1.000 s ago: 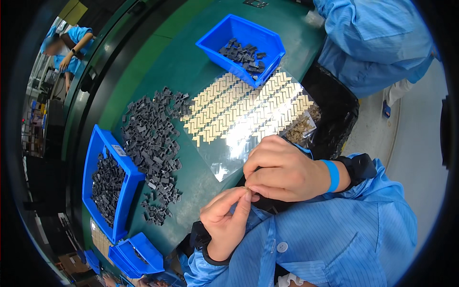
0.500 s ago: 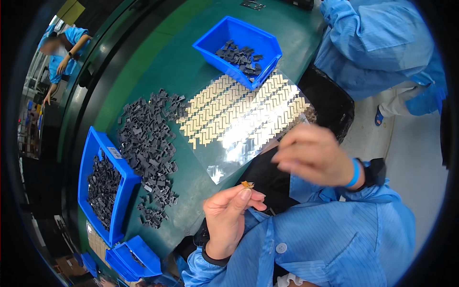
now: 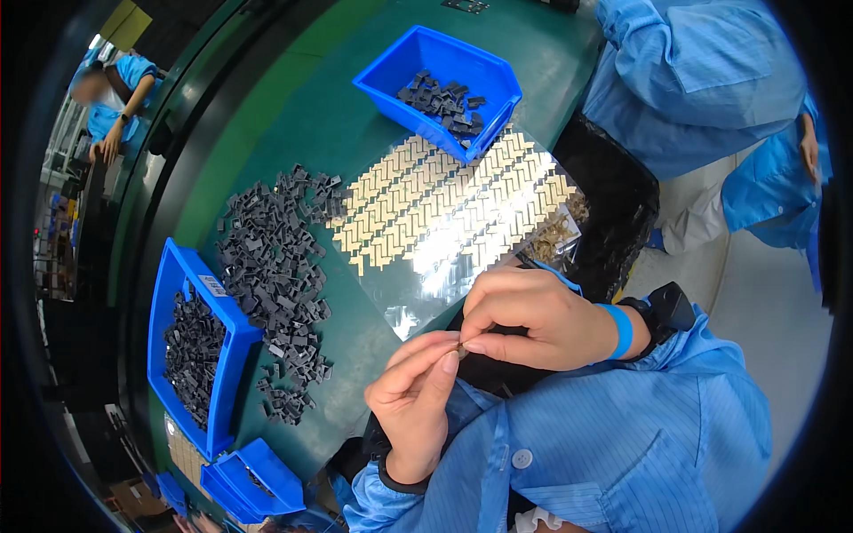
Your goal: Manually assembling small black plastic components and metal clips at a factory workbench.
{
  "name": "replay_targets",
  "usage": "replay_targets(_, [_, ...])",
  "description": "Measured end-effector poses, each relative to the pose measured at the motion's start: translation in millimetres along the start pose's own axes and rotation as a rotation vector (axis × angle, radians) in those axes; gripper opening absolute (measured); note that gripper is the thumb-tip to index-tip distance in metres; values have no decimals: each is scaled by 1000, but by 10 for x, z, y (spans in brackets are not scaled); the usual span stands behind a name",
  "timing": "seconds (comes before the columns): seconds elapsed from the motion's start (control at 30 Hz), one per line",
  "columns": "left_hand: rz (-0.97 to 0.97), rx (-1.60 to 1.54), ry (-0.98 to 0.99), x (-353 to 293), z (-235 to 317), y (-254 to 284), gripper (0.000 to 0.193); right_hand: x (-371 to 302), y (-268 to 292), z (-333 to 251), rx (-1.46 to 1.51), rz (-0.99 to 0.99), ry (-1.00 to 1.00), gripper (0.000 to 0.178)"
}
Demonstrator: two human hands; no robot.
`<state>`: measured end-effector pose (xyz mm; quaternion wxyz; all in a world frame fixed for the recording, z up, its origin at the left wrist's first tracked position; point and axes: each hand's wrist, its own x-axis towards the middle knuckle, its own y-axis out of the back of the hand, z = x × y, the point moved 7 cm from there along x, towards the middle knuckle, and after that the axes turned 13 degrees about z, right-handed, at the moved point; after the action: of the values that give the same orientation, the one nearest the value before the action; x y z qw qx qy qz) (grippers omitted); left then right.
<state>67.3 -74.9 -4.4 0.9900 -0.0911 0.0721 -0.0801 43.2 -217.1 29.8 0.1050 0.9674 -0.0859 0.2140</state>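
Note:
My left hand (image 3: pixel 410 404) pinches a small part (image 3: pixel 462 352) between thumb and fingertips, close to the table's near edge. Thumb and forefinger of my right hand (image 3: pixel 544 318) meet it there, closed in a pinch. The fingers hide most of the part, so its kind does not show. Just beyond my hands lies a clear plastic sheet (image 3: pixel 400 306) bearing rows of beige angled pieces (image 3: pixel 382 240). A loose heap of small dark grey plastic parts (image 3: pixel 275 258) spreads to the left of the sheet.
A blue bin (image 3: pixel 378 84) with dark parts overlaps the sheet's far edge. Another full blue bin (image 3: pixel 238 346) stands left, with smaller blue bins (image 3: pixel 253 480) nearer. A black bag (image 3: pixel 613 191) and beige scraps (image 3: pixel 555 238) lie right. A co-worker in blue (image 3: pixel 702 80) sits beyond; others stand farther off.
My right hand has moved left and down from beside the sheet to meet my left fingertips. The orange-yellow bit seen on the held part is now covered. Beige scraps behind the right hand are uncovered.

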Motion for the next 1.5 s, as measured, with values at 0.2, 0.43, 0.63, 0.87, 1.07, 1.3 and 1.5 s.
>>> replay_targets(0.2, [44, -48, -56, 24, -1, 43, 12, -40, -28, 47, 64, 66, -106, 8])
replay_targets(0.43, [9, -134, -3, -11, -50, -8, 13, -61, -51, 51, 44, 123, -80, 10])
replay_targets(0.63, [-28, -279, 215, -24, -171, -83, 15, -75, -36, 94, 62, 130, -172, 7])
replay_targets(0.87, [73, 49, -177, 4, 75, 74, 13, 13, 685, 65, -543, 108, 99, 5])
replay_targets(1.07, [-2, 710, -1031, -213, 469, -82, 25, -54, 854, 40, -755, 287, 89, 4])
replay_targets(1.3, [-156, 1050, -1335, -468, 459, -180, 28, -20, 62, 63, 121, -178, -179, 15])
replay_targets(1.5, [-162, 1099, -1374, -485, 442, -141, 29, 1, -61, 88, 209, -285, -247, 13])
